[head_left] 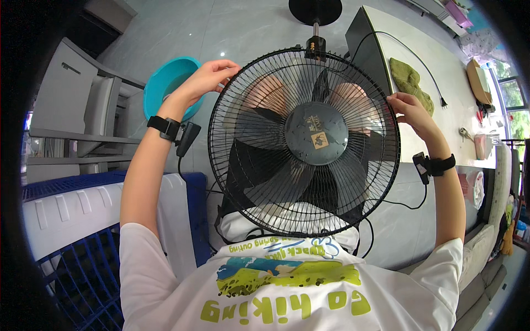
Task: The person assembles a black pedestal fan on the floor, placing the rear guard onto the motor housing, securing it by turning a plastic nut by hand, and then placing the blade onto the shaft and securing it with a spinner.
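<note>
Pedestal fan (316, 133) has its guard rim (398, 144) pinched by the right hand (414, 112). Left hand (207, 80), loosely spread, touches the opposite side.

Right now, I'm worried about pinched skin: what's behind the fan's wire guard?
Through the wire guard: translucent blades and, beyond, bare legs and dark clothing. The round centre plate hides what's behind it.

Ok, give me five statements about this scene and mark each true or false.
1. The right hand is at the edge of the round black wire-caged fan. True.
2. The turquoise plastic basin is right of the fan. False: the basin is left of it.
3. A crumpled olive-green cloth lies on the white tabletop. True.
4. The black cable plug is under the cloth. False: the plug lies uncovered, beside it.
5. Both wrists wear black straps. True.
</note>
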### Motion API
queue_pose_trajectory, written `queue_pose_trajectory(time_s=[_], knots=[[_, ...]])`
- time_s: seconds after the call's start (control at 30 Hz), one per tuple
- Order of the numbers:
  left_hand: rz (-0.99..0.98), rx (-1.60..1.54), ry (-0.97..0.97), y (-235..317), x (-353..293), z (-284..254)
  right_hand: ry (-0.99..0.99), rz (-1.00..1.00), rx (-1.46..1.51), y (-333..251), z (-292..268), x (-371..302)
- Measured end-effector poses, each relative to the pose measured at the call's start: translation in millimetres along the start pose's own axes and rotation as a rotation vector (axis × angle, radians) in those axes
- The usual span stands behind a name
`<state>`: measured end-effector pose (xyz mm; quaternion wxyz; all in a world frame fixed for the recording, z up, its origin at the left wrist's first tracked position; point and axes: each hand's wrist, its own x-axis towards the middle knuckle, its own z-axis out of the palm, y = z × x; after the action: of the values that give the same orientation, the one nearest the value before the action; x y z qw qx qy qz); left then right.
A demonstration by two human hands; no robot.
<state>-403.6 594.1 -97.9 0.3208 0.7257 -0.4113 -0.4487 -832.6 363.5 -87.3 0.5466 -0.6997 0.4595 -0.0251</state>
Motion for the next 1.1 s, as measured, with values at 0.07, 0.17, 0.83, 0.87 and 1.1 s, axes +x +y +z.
queue_pose_trajectory(time_s=[0.07, 0.17, 0.83, 0.87, 1.1], knots=[[-0.015, 0.037, -0.01, 3.3, 5.2, -0.1, -0.01, -0.012, -0.015, -6.4, 1.8, 1.4], [-0.035, 0.032, -0.077, 8.9, 17.6, -1.0, 0.04, 0.008, 0.016, -13.7, 5.2, 4.8], [-0.04, 0.192, -0.285, 51.1, 82.2, 0.3, -0.188, -0.139, -0.327, -86.6, 28.1, 114.6], [-0.03, 0.192, -0.297, 52.5, 86.6, 1.5, -0.272, -0.149, -0.335, -85.6, 27.0, 122.6], [-0.036, 0.219, -0.393, 58.6, 110.0, 0.7, -0.382, -0.136, -0.391, -114.0, 44.4, 144.1]])
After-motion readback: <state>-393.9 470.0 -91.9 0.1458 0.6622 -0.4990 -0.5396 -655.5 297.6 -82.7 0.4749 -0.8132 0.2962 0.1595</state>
